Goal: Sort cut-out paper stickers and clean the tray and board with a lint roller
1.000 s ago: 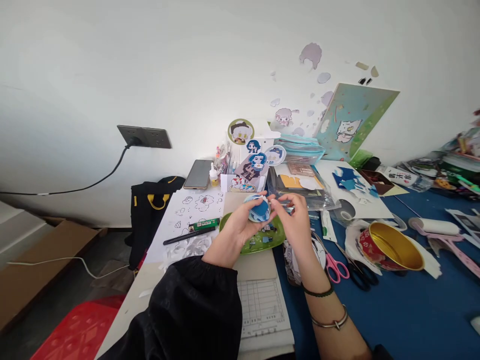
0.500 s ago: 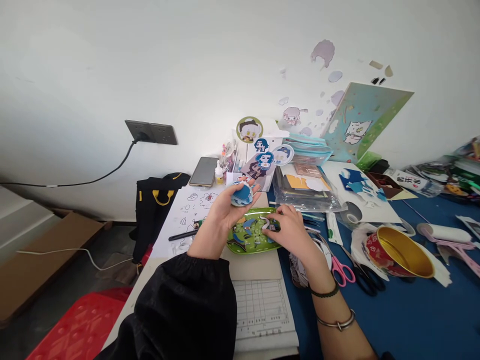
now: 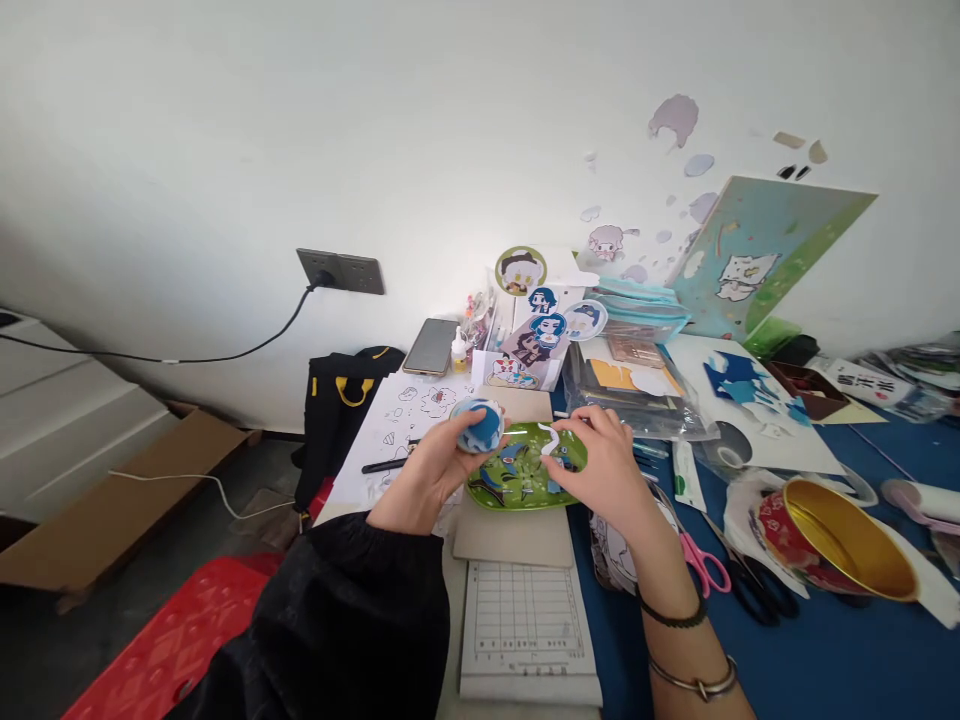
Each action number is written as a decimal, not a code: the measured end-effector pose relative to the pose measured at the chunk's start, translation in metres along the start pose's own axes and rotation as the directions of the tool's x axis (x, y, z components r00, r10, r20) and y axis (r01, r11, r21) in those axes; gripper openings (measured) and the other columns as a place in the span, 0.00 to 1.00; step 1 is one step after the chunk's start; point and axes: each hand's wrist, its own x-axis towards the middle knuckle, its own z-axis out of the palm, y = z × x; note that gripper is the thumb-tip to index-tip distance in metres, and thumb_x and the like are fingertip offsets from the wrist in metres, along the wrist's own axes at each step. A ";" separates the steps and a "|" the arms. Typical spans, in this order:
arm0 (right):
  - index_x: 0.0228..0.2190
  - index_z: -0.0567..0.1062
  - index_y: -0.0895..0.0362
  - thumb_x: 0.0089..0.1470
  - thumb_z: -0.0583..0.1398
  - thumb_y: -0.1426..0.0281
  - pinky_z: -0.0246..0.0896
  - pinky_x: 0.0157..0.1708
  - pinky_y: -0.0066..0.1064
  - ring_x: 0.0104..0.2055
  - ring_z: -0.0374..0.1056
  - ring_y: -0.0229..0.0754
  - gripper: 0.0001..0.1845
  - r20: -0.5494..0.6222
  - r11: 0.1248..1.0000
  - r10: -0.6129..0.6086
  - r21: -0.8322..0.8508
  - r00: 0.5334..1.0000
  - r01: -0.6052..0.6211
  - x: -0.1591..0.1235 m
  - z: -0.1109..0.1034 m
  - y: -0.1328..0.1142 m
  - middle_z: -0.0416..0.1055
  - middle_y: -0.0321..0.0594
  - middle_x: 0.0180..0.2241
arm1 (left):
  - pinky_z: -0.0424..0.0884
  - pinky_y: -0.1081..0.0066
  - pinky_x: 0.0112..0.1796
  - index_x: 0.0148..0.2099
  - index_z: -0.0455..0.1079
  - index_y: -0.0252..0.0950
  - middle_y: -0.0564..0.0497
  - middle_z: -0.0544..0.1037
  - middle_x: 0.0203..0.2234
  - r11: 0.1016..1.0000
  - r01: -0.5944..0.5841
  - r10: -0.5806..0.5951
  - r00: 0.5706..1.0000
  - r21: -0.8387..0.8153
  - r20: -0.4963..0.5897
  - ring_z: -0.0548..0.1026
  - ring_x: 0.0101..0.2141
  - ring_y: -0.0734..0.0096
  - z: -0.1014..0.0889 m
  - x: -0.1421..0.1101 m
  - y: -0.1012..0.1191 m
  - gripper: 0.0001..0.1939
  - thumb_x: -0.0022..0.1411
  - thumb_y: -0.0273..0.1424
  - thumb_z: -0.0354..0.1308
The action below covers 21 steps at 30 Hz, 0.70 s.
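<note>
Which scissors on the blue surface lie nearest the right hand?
The pink-handled scissors, closest to the right hand; the black-handled scissors lie farther right, beyond them.

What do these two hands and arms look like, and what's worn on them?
The left hand is ungloved, with a loose black sleeve gathered at its end. The right hand is ungloved too; its bare forearm wears a dark, thin band and a silver-coloured bangle.
</note>
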 end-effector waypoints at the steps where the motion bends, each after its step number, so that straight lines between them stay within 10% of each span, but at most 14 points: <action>1: 0.39 0.74 0.55 0.48 0.61 0.63 0.53 0.47 0.46 0.46 0.61 0.51 0.15 -0.020 0.998 -0.023 0.051 1.000 0.024 -0.001 -0.004 -0.004 0.65 0.44 0.40 | 0.75 0.63 0.41 0.41 0.69 0.28 0.41 0.77 0.37 1.000 0.007 -0.007 1.000 0.009 0.005 0.76 0.40 0.59 -0.006 -0.006 -0.003 0.07 0.59 0.21 0.55; 10: 0.44 0.72 0.50 0.48 0.61 0.71 0.53 0.50 0.42 0.50 0.61 0.47 0.18 0.090 0.930 -0.225 0.318 0.970 0.186 -0.009 -0.002 -0.046 0.66 0.40 0.45 | 0.74 0.71 0.32 0.44 0.72 0.31 0.44 0.76 0.38 0.988 0.150 -0.156 0.965 0.046 0.212 0.74 0.35 0.69 -0.028 -0.029 -0.023 0.12 0.63 0.32 0.52; 21: 0.48 0.70 0.50 0.54 0.59 0.64 0.58 0.50 0.41 0.51 0.62 0.47 0.19 0.114 0.924 -0.084 0.380 0.990 0.034 -0.004 -0.003 -0.022 0.66 0.41 0.49 | 0.75 0.70 0.37 0.42 0.73 0.30 0.43 0.78 0.37 0.987 0.019 -0.047 0.984 0.160 0.172 0.77 0.35 0.67 -0.033 -0.031 -0.022 0.10 0.56 0.23 0.61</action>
